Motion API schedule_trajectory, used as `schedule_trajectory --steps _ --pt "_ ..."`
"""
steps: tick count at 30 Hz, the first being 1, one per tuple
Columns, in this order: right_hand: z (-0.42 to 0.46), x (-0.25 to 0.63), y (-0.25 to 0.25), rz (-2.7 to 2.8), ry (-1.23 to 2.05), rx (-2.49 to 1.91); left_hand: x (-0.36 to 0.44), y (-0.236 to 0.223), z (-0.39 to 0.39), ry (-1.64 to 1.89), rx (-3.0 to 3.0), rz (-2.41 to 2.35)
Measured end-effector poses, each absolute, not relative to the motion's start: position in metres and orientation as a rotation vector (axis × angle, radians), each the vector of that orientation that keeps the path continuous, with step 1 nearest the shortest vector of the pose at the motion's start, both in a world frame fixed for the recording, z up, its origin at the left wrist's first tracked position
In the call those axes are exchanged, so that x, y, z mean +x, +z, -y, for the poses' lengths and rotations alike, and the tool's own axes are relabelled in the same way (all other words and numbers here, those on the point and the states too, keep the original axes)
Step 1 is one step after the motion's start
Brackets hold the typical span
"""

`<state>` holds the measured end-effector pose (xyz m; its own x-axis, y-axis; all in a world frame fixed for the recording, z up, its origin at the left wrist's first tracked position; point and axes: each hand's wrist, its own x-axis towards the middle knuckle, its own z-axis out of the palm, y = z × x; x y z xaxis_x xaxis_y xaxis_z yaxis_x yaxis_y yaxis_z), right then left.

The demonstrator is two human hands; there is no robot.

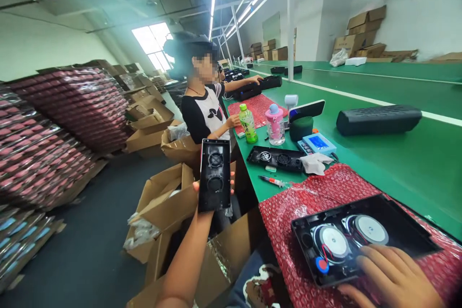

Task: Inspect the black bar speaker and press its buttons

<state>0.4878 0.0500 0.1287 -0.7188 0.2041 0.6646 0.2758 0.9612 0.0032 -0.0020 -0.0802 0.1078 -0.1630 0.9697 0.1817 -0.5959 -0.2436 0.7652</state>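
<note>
In my left hand [232,182] I hold up a narrow black speaker panel [215,197] with two round grilles, off the table's left edge; its fingers wrap around from behind, and the palm is hidden. A larger black speaker housing [404,224] lies on red bubble wrap [277,224], with two white-backed speaker drivers [370,229] and a blue-and-red round part inside. My right hand [393,269] grips its near wall, fingers over the inside and thumb outside; the hand is slightly blurred. A second grille panel [277,158] and a syringe [271,181] lie beyond the wrap.
On the green table [382,159] stand a green bottle [247,124], a pink-topped cup [276,127], a blue device [318,144] and a finished-looking black speaker [378,120]. A co-worker [205,101] sits farther along. Open cardboard boxes [162,197] crowd the floor at left.
</note>
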Motion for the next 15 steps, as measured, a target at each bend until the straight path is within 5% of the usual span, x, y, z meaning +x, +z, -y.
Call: schedule_trajectory --steps 15 --pt "-0.044 0.471 0.158 2.452 0.122 -0.482 0.139 0.160 0.025 1.146 0.859 -0.515"
